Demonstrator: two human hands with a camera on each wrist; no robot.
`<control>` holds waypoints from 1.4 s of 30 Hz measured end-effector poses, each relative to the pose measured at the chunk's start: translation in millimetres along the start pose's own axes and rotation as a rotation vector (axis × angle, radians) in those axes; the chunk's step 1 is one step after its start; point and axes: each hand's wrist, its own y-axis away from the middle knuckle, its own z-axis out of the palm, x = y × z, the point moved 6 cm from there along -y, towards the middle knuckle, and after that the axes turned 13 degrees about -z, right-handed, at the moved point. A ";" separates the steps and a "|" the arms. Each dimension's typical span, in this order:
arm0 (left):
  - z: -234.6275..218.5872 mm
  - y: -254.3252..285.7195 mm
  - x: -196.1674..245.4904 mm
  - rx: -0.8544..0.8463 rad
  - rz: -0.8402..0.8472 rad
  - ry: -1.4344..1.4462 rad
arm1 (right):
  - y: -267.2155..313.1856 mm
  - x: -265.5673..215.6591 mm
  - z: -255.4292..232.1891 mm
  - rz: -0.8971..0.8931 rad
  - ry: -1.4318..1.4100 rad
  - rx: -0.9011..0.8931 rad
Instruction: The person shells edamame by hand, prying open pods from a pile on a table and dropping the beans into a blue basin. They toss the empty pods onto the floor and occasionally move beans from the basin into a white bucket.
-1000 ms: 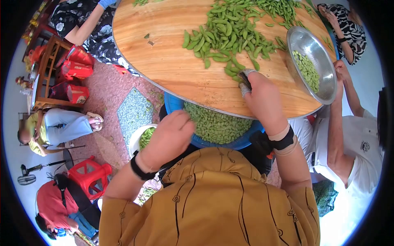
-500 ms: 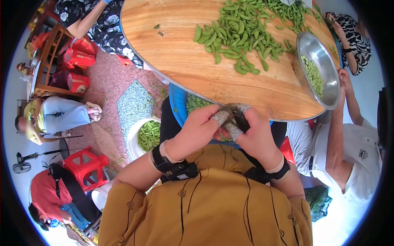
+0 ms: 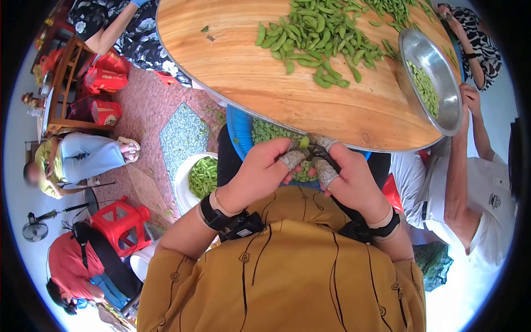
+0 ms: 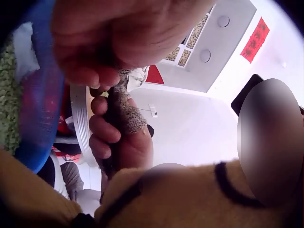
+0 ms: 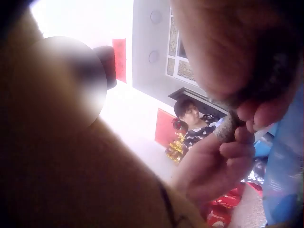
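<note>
Both hands meet at the table's near edge, above a blue basin (image 3: 238, 133) of shelled green beans (image 3: 268, 130). Grey speckled wrapping covers the thumb and forefinger of each. My left hand (image 3: 257, 172) pinches a green soybean pod (image 3: 305, 143) between thumb and forefinger. In my right hand (image 3: 354, 176) is a slim dark tool (image 3: 325, 156), held against the pod; its kind I cannot tell. The left wrist view shows the right hand's wrapped thumb (image 4: 133, 118) facing the left hand's curled fingers. Most of the pod is hidden by the fingers.
A heap of soybean pods (image 3: 318, 41) lies on the round wooden table (image 3: 232, 61). At its right edge a person's hand is by a tilted metal colander (image 3: 451, 105) with shelled beans. A white bucket (image 3: 182, 188) of green pods or hulls stands left, near a red stool (image 3: 119, 221).
My right hand has come back from the pod heap to the table's near edge. The left hand has moved right to join it, and a pod now shows between them.
</note>
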 end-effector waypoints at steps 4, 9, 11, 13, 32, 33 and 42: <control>8.1 5.7 14.2 0.100 0.217 -0.200 | 3.8 6.3 -1.0 0.097 -0.160 -0.029; 4.8 2.0 1.4 0.060 0.115 -0.129 | 7.6 6.6 -1.6 0.197 -0.339 -0.011; 5.1 1.7 0.3 0.026 0.089 -0.047 | 8.2 6.8 -2.0 0.193 -0.368 -0.006; 7.4 3.9 6.9 0.073 0.152 -0.144 | 8.0 9.1 -1.5 0.196 -0.315 -0.046; 6.6 -12.0 -8.2 -0.065 -0.033 0.037 | 3.2 10.2 7.1 0.238 -0.210 -0.096; 5.6 -11.9 -7.9 -0.022 0.043 -0.051 | 2.5 13.8 7.7 0.240 -0.257 -0.092; 4.3 -10.4 -18.2 -0.041 -0.060 -0.034 | 9.5 29.8 13.4 0.242 -0.247 -0.004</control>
